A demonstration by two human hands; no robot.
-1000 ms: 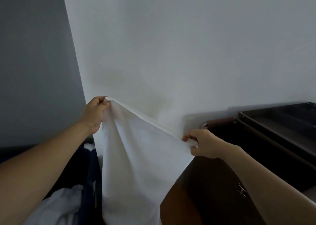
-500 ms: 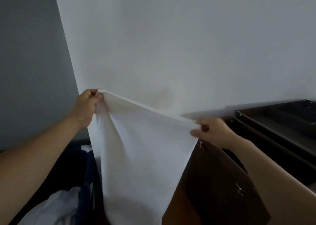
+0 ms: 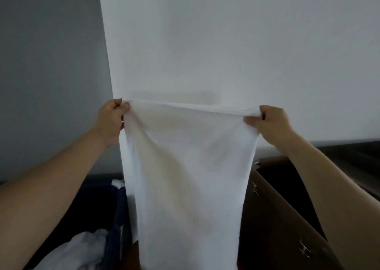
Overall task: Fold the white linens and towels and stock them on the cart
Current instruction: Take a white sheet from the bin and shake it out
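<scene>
Wall [image 3: 226,43] bkgd, towel [image 3: 189,167] btwn hands [image 3: 112,121] [image 3: 271,121]

Lifts the right hand [image 3: 271,121] up from beside the cart [image 3: 277,208], swings it out to the right, brings it level with the left hand [image 3: 112,119]. Spreads both wider apart. Pulls the top edge of the white towel [image 3: 189,177] from a downward slant into a taut, near-level line, and opens the cloth out flat and broad.

Just the one head-worn camera here, facing forward and slightly down, close to the white linen [image 3: 185,177] mid-frame, wall [image 3: 226,43] filling the top.
</scene>
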